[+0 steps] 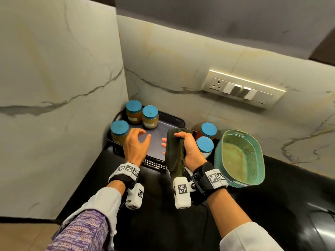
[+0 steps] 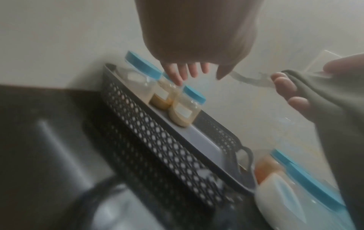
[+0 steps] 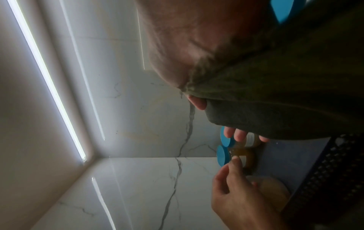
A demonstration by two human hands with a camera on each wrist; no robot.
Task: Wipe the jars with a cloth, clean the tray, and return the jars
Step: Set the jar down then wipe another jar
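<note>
A black perforated tray (image 1: 175, 121) sits in the counter corner. Three blue-lidded jars stand in it: two at the back (image 1: 134, 111) (image 1: 150, 116) and one at the front left (image 1: 119, 130). Two more jars (image 1: 208, 130) (image 1: 205, 146) stand outside, right of the tray. My left hand (image 1: 142, 137) hovers over the tray floor beside the front-left jar, fingers spread, holding nothing. My right hand (image 1: 188, 147) grips a dark green cloth (image 1: 174, 154) above the tray's right end. In the left wrist view the left hand's fingertips (image 2: 178, 78) are near the back jars (image 2: 187, 107).
A teal mesh basket (image 1: 241, 156) stands on the black counter right of the outside jars. Marble walls close in the tray at left and back. A switch panel (image 1: 241, 88) is on the back wall. Bare black counter (image 1: 272, 205) lies in front.
</note>
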